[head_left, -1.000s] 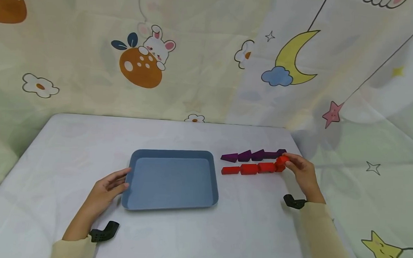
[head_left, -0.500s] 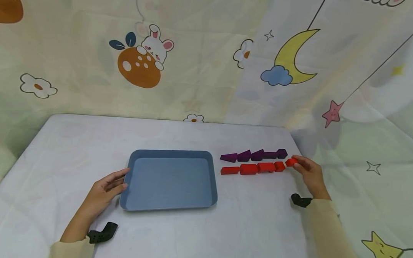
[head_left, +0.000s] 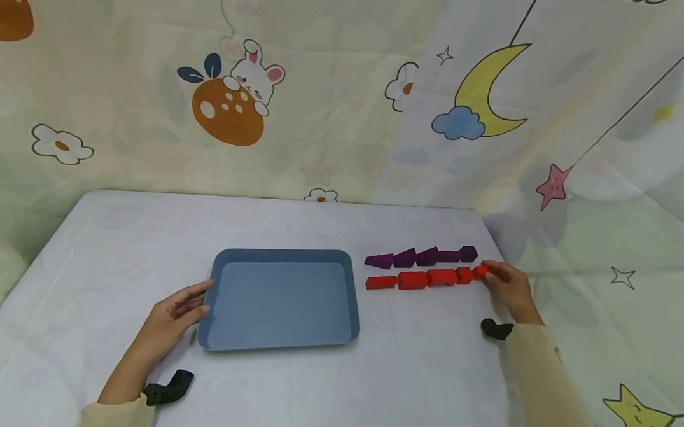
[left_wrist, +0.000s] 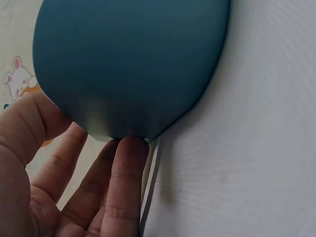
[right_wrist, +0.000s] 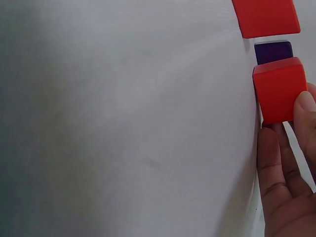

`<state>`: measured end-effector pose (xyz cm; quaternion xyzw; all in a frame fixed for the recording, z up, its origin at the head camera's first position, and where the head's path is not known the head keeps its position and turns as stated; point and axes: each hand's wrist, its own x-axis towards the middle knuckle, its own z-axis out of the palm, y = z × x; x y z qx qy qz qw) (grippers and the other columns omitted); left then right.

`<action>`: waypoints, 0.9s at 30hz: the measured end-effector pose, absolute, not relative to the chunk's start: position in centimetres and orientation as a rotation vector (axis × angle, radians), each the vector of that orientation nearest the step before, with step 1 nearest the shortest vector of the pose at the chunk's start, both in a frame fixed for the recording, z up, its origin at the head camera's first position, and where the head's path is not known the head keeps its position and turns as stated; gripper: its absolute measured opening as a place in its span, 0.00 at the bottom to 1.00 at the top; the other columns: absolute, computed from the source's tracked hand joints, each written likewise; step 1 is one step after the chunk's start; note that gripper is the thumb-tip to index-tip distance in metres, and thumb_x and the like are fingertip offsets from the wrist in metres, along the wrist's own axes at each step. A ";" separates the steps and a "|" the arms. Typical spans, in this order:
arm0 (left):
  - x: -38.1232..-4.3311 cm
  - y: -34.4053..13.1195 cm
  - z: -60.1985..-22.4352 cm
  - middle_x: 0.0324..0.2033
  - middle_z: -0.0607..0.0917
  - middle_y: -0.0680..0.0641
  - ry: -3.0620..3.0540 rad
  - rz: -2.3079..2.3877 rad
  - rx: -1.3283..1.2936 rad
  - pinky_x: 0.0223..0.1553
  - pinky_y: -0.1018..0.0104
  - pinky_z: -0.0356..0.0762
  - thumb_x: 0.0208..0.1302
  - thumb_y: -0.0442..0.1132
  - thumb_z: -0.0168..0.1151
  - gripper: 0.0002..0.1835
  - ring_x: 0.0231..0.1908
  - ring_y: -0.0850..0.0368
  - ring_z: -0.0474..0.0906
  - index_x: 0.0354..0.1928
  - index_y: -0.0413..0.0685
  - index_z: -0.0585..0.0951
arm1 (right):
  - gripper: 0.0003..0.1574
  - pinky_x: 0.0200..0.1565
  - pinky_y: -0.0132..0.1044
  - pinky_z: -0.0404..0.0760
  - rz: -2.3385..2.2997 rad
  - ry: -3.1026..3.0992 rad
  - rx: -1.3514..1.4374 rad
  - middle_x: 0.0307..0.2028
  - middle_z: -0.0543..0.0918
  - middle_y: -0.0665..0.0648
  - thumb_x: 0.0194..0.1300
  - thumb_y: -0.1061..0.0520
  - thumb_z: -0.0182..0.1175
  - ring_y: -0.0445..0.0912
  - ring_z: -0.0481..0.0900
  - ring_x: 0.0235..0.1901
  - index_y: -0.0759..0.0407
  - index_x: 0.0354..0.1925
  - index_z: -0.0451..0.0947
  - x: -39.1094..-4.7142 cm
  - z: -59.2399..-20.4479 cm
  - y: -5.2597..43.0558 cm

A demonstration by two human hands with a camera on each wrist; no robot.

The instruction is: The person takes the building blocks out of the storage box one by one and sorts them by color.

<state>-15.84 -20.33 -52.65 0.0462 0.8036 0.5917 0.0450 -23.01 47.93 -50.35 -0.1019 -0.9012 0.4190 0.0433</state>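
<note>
In the head view my right hand [head_left: 513, 288] pinches a small red block [head_left: 481, 272] at the right end of a row of red blocks [head_left: 412, 280]. The right wrist view has the thumb on the face of this block [right_wrist: 280, 94], with a purple block [right_wrist: 273, 52] partly hidden behind it. My left hand [head_left: 168, 320] touches the left rim of a blue-grey tray [head_left: 354, 309] with its fingertips, fingers loosely bent. Up close in the left wrist view, fingertips [left_wrist: 132, 148] meet the outside of the tray [left_wrist: 133, 64].
Just behind the red row lies a row of purple blocks [head_left: 404, 257], with pointed and angular shapes. Both rows lie to the right of the tray on a white-covered table [head_left: 288, 389]. A cartoon-printed cloth [head_left: 335, 111] hangs behind the table.
The right hand has moved the red block rightward from over the row's end, then back slightly left against the last block. The left hand stays at the tray's rim.
</note>
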 end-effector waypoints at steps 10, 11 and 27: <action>-15.9 -20.4 -52.7 0.73 0.74 0.33 2.452 1.819 0.156 0.50 0.77 0.82 0.81 0.38 0.64 0.30 0.55 0.83 0.74 0.77 0.33 0.71 | 0.29 0.54 0.16 0.74 1.240 -2.787 -0.273 0.72 0.74 0.77 0.84 0.64 0.56 0.66 0.73 0.70 0.72 0.76 0.69 -22.8 -50.0 47.6; -15.9 -20.4 -52.6 0.73 0.73 0.28 2.456 1.816 0.150 0.50 0.77 0.82 0.80 0.38 0.64 0.30 0.55 0.84 0.74 0.77 0.33 0.72 | 0.29 0.57 0.19 0.76 1.233 -2.795 -0.285 0.72 0.73 0.77 0.84 0.64 0.55 0.67 0.72 0.70 0.73 0.76 0.68 -22.7 -49.9 47.5; -14.8 -20.7 -51.6 0.75 0.72 0.28 2.664 1.410 0.116 0.60 0.40 0.83 0.82 0.45 0.62 0.33 0.68 0.27 0.76 0.82 0.44 0.68 | 0.23 0.64 0.74 0.73 0.833 -2.737 0.143 0.64 0.79 0.79 0.81 0.65 0.58 0.76 0.75 0.65 0.75 0.68 0.76 -17.5 -47.8 38.2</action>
